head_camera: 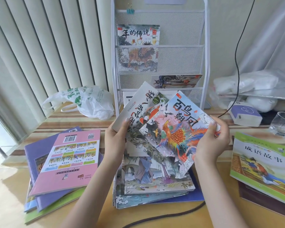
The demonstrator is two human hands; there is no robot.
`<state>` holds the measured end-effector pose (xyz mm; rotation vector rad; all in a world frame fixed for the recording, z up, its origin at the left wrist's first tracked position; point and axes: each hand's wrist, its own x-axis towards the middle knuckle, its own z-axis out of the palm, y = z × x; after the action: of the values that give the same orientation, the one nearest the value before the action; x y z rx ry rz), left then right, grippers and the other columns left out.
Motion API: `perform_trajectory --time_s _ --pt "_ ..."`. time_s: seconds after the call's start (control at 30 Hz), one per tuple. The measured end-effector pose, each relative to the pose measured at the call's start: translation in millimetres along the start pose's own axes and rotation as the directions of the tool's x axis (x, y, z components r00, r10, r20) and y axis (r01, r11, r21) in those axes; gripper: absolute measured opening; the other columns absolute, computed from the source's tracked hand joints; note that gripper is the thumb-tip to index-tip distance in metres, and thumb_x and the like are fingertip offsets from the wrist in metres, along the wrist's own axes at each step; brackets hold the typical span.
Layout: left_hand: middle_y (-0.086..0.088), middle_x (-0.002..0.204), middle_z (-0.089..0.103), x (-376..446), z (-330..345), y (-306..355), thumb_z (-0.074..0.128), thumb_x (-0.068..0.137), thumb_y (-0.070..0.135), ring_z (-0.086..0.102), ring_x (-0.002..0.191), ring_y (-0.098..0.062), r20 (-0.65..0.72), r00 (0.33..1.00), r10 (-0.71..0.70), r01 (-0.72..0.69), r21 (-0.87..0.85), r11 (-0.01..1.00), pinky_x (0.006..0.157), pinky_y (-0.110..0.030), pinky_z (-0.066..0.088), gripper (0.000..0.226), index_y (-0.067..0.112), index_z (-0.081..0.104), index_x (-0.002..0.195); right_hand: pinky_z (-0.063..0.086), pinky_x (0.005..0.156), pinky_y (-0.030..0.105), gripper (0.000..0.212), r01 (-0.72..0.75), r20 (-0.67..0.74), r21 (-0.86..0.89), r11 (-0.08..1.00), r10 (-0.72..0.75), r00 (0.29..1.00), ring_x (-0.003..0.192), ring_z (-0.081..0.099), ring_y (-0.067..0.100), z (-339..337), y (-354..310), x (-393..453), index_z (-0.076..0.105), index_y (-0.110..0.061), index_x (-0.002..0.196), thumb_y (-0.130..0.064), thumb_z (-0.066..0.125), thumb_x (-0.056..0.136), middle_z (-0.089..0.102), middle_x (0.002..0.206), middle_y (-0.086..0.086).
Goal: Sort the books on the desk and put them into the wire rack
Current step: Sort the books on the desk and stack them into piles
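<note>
— What were the hands doing?

— The right hand (pixel 211 142) gripped the phoenix book (pixel 179 129) by its right edge, thumb on the cover, fingers curled behind. The left hand (pixel 116 137) held the watermelon book (pixel 138 111) at its left edge, thumb on the front. Both books were lifted off the desk, tilted and fanned, the phoenix book overlapping the other.

— What lay under them?

— A middle stack of picture books (pixel 155 181), directly below the held pair. To the left sat a pile topped by a pink book (pixel 67 160) lying back cover up over purple ones. At the right edge lay a green-bordered book (pixel 262 163), face up.

— And the rack?

— The white wire rack (pixel 160 53) stood upright at the back of the desk (pixel 10 186), behind the raised books. Its upper pocket held a book with ink-wash art (pixel 138 34); a lower pocket held another book (pixel 176 81) lying sideways.

— Anything else around?

— A plastic bag (pixel 87 101) left of the rack, a glass (pixel 281 124) at the far right, and a black cable (pixel 163 214) across the front of the desk.
</note>
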<state>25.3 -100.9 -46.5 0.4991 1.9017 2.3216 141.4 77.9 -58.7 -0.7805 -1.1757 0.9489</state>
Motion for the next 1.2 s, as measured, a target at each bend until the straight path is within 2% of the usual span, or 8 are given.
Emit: perform_trajectory --time_s 0.23,0.4,0.53,0.73,0.83,1.0,1.13,1.2 --pt "0.014 0.046 0.054 -2 -1 0 0.044 0.100 0.032 0.045 0.040 0.001 -0.029 0.999 -0.040 0.041 0.036 0.999 0.043 -0.014 0.033 0.037 0.015 0.057 0.070 0.035 0.070 0.003 0.020 0.005 0.062 -0.041 0.999 -0.002 0.998 0.078 0.052 -0.015 -2 3 -1 0.065 -0.007 0.098 -0.004 0.046 0.094 0.060 0.092 -0.005" --pt "-0.007 0.050 0.039 -4 -5 -10 0.037 0.100 0.037 0.033 0.049 -0.020 -0.081 0.994 0.070 -0.022 0.489 0.872 0.053 -0.031 0.025 0.052 0.008 0.037 0.057 0.035 0.069 0.020 0.019 -0.006 0.192 -0.162 0.987 0.038 0.981 0.078 0.048 0.002 13 10 -18 0.067 -0.010 0.095 -0.005 0.049 0.093 0.061 0.089 -0.006" --pt "-0.006 0.070 0.069 -3 -11 -7 0.051 0.090 0.014 0.059 0.062 -0.026 -0.035 0.972 0.232 -0.147 0.679 0.719 0.057 -0.033 0.043 0.021 0.013 0.071 0.082 0.030 0.064 0.021 0.022 0.009 0.336 -0.285 0.958 0.091 0.938 0.077 0.049 0.016 23 17 -24 0.065 -0.009 0.097 0.000 0.046 0.092 0.062 0.087 0.000" --pt "0.012 0.079 0.068 5 -19 1 0.061 0.089 0.027 0.060 0.064 -0.006 0.048 0.999 -0.006 -0.022 0.552 0.833 0.056 -0.024 0.048 0.011 0.022 0.071 0.090 0.031 0.064 0.026 0.029 0.027 0.451 -0.396 0.918 0.169 0.876 0.073 0.045 0.020 25 29 -30 0.065 -0.014 0.103 -0.003 0.039 0.095 0.058 0.085 0.004" --pt "0.003 0.082 0.069 8 -22 2 0.062 0.090 0.027 0.066 0.065 -0.017 0.128 0.974 -0.185 0.094 0.517 0.851 0.049 -0.024 0.050 0.010 0.023 0.070 0.090 0.033 0.060 0.025 0.028 -0.009 0.386 -0.368 0.930 0.162 0.908 0.078 0.052 0.021 21 25 -28 0.066 -0.015 0.099 -0.002 0.041 0.095 0.060 0.089 0.001" --pt "-0.012 0.075 0.065 11 -29 6 0.053 0.096 0.018 0.064 0.052 -0.022 0.119 0.934 -0.337 0.252 0.450 0.857 0.036 -0.023 0.047 0.015 0.005 0.061 0.099 0.037 0.078 0.023 0.029 -0.126 0.242 -0.323 0.938 0.211 0.947 0.095 0.053 0.017 18 24 -24 0.066 -0.010 0.103 -0.001 0.040 0.094 0.062 0.103 0.003" --pt "-0.013 0.093 0.062 12 -25 6 0.046 0.098 0.011 0.068 0.071 -0.023 0.023 0.924 -0.382 0.363 0.264 0.894 0.048 -0.037 0.059 0.006 0.006 0.047 0.096 0.041 0.087 0.025 0.044 -0.214 0.151 -0.229 0.950 0.252 0.956 0.103 0.054 0.016 18 23 -18 0.065 -0.011 0.110 0.009 0.033 0.088 0.059 0.108 0.003" --pt "-0.015 0.087 0.067 11 -24 9 0.045 0.097 0.002 0.070 0.067 -0.022 0.119 0.876 -0.467 0.451 0.139 0.882 0.052 -0.037 0.059 0.003 0.003 0.046 0.094 0.039 0.086 0.022 0.048 -0.221 0.188 -0.219 0.950 0.263 0.946 0.101 0.053 0.014 18 22 -18 0.064 -0.011 0.113 0.012 0.031 0.086 0.057 0.105 0.002"
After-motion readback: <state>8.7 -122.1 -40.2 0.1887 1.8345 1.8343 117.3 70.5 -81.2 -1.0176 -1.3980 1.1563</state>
